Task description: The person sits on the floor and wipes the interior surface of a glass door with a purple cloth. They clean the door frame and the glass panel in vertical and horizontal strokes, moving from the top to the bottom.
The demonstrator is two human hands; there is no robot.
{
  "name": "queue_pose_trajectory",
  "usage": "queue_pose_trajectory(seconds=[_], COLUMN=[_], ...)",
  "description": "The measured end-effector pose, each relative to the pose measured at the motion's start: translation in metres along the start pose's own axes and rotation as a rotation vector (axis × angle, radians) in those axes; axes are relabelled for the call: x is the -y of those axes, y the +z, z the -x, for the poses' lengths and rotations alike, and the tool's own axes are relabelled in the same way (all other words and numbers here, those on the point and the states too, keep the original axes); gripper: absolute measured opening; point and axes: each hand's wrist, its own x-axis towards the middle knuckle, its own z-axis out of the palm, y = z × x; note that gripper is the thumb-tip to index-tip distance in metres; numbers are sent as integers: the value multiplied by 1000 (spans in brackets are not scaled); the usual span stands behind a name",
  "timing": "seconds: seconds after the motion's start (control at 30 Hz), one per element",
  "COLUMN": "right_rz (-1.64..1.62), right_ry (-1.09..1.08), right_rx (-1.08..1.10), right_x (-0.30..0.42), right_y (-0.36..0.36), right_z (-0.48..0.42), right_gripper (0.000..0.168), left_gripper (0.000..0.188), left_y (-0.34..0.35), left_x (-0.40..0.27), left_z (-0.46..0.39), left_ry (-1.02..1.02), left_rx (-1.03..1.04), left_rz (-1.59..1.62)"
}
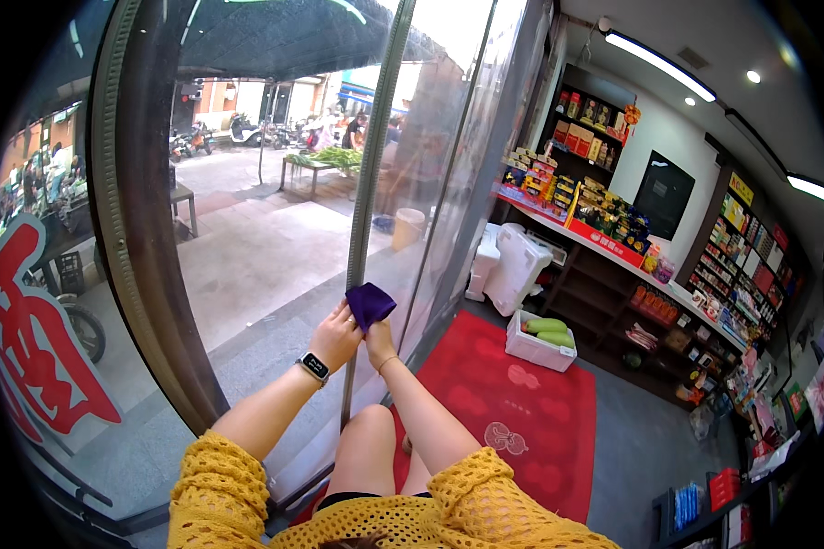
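Both my hands meet at the edge strip of a clear plastic door curtain, near the centre of the view. A dark purple cloth is folded around the strip. My left hand, with a smartwatch on its wrist, holds the cloth from the left side. My right hand grips its lower part from the right. The fingertips are partly hidden by the cloth. The clear curtain panel hangs to the right of the strip.
A door frame and glass with a red sticker stand left. Outside are a table of green vegetables and parked scooters. Inside, a red mat, a white crate of long green gourds, foam boxes and a stocked counter lie right.
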Motion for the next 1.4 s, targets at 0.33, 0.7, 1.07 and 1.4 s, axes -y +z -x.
queue_pose_trajectory(seconds=[0.33,0.7,1.07,1.4], right_rz=[-90,-302,-132,-769], right_ry=[-52,40,-32,310], right_rx=[126,219,197,71], right_x=[-14,33,31,22], right_y=[-12,-21,-23,-37], right_z=[12,41,49,55], right_gripper=[23,43,44,28], left_gripper=[27,51,60,25], left_y=[17,-44,-77,-102], left_x=[-25,-28,-17,23], left_z=[39,13,-41,-111], left_ry=[-68,-309,-235,181], left_rx=[36,-79,327,122], left_rz=[166,479,706,-217])
